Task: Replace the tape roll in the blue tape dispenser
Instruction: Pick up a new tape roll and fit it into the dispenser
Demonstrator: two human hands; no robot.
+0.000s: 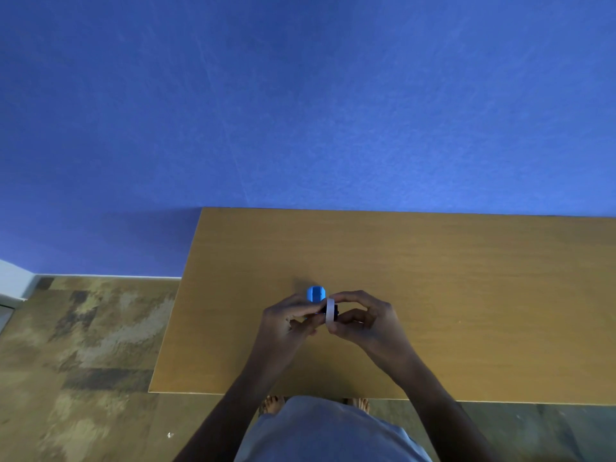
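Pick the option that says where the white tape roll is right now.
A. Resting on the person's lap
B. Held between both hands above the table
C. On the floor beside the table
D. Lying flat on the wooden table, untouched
B: the tape roll sits upright between the left hand and right hand, just beside the blue tape dispenser.

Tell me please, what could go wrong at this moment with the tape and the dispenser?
The tape roll is pinched edge-on between both hands above the table; it might slip and roll away. The fingers hide most of the blue dispenser, so seating the roll could be misjudged.
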